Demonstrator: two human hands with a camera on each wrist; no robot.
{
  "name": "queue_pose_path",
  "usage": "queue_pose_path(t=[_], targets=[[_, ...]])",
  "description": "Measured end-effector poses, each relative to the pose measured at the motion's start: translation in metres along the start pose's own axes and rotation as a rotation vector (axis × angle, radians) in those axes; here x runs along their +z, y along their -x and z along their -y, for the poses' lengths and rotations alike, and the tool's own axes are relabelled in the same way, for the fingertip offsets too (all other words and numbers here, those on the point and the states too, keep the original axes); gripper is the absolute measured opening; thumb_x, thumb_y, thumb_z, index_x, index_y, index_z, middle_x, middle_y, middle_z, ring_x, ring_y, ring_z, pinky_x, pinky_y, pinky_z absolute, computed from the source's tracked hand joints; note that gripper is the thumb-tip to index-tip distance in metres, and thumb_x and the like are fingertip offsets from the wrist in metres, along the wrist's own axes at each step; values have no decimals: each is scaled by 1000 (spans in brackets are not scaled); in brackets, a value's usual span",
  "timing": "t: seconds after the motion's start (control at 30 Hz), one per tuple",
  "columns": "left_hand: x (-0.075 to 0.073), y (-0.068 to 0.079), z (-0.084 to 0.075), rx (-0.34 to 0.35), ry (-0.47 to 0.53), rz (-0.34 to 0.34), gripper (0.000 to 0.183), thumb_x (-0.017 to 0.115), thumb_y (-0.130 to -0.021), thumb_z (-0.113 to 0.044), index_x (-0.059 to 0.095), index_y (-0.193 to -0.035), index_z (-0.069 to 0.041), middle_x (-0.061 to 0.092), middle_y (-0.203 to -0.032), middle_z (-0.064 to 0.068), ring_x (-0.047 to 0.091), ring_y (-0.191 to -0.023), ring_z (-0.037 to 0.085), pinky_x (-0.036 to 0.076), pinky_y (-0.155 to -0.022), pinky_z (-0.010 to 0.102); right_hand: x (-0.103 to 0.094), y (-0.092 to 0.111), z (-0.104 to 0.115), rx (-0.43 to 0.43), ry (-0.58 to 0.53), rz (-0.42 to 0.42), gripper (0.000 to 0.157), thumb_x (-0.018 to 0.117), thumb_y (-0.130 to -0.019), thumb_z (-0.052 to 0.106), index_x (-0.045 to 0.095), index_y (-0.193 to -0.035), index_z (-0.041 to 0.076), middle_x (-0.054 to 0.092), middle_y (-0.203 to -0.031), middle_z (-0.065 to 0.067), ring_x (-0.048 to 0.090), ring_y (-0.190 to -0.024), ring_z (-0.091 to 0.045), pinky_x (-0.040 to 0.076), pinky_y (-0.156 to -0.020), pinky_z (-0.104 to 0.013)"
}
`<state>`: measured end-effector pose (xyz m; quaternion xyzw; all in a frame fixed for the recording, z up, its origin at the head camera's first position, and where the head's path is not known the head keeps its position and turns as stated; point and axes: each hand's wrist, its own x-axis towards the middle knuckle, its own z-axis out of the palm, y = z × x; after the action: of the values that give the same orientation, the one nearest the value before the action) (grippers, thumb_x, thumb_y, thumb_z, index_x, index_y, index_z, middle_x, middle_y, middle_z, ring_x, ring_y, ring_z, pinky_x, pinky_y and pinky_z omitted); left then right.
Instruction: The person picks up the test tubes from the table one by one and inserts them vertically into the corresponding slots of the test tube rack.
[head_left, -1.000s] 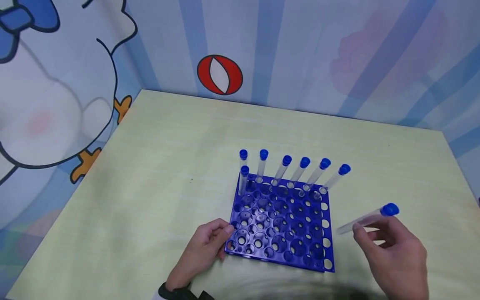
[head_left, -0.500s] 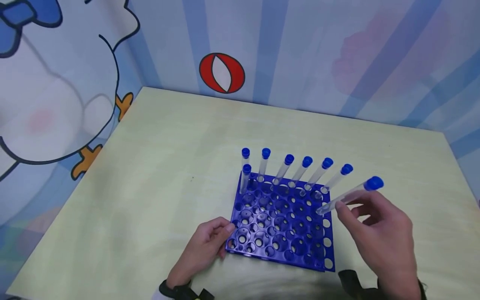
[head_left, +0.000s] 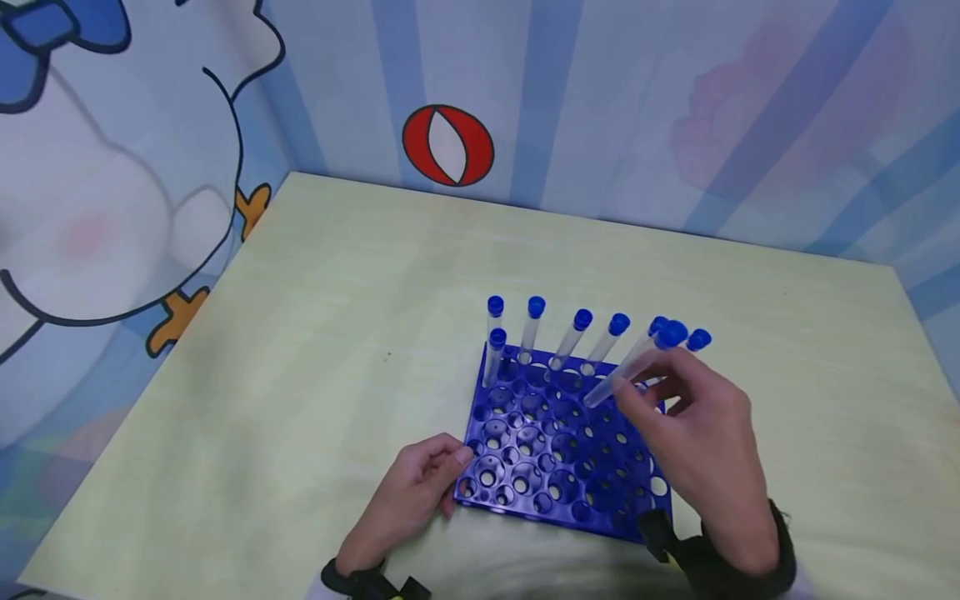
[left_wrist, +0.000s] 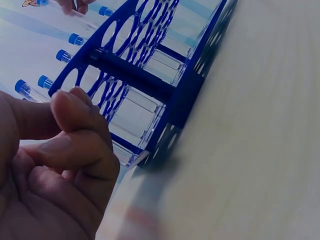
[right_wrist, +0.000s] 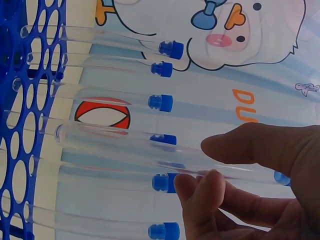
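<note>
A blue test tube rack (head_left: 558,454) with round holes stands on the table. Along its far edge and far left corner stand several clear, blue-capped test tubes (head_left: 529,330), seen side-on in the right wrist view. My left hand (head_left: 412,487) grips the rack's near left corner, thumb on top; in the left wrist view its fingertips meet the rack's upper plate. My right hand (head_left: 693,425) pinches another blue-capped test tube (right_wrist: 110,142) between thumb and fingers. That tube tilts, cap to the upper right, its lower end over the rack's far right part and free of the holes.
The pale yellow table (head_left: 337,317) reaches back to a blue striped wall (head_left: 600,108) with cartoon prints. Tubes in the back row lean close behind the right hand. Dark wrist straps (head_left: 738,546) are on both arms.
My right hand has carried its test tube leftward and up, from beside the rack to over its far right part. The left hand has kept its grip on the rack corner.
</note>
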<state>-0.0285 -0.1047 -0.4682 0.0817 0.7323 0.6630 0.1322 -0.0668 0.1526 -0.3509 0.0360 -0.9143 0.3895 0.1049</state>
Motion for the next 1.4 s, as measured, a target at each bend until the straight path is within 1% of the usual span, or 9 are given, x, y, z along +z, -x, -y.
queue_pose_path(t=[0.17,0.33,0.43,0.7,0.9,1.17,1.4], targets=[[0,0,1,-2,1,3,25,48,-97,-18,58,-94,5,57,-66,14,51,-46,10,48,-47,28,9,-5,2,-36,-12,35,10,67,-84,17,61,-90,12,60,-78,1,53,-68,-11,46,-56,-20],[0,0,0,-9,-14,-2,27,49,-96,-20,58,-93,5,57,-66,13,52,-47,10,48,-48,27,18,-8,5,-22,-15,53,10,67,-84,17,60,-90,12,60,-79,0,54,-68,-11,47,-55,-21],[0,-1,0,-12,-10,-2,27,49,-96,-20,58,-94,5,57,-66,13,51,-47,10,48,-48,27,23,-9,8,-28,-29,65,9,66,-85,17,60,-90,13,61,-80,0,54,-67,-11,47,-54,-21],[0,0,0,-33,2,-2,27,49,-96,-21,58,-95,5,57,-67,12,51,-47,10,47,-48,27,37,-13,14,-70,-74,88,10,67,-84,16,61,-91,11,62,-84,-1,55,-68,-12,47,-53,-23],[0,0,-1,-52,-5,-1,29,50,-96,-23,58,-95,4,57,-68,12,51,-47,11,48,-48,26,47,-15,15,-122,-130,82,9,67,-83,13,61,-89,12,61,-80,1,53,-65,-10,45,-51,-23],[1,0,-1,-46,-9,3,28,50,-96,-23,59,-95,4,57,-66,9,52,-48,11,48,-50,27,57,-16,17,-99,-111,84,12,69,-83,17,62,-90,11,62,-82,0,54,-66,-10,47,-52,-23],[1,0,-1,-56,-20,-7,28,50,-95,-24,59,-95,3,58,-67,11,52,-48,11,48,-50,27,62,-19,16,-95,-103,94,12,68,-83,19,62,-91,12,62,-83,0,53,-66,-11,47,-51,-23]])
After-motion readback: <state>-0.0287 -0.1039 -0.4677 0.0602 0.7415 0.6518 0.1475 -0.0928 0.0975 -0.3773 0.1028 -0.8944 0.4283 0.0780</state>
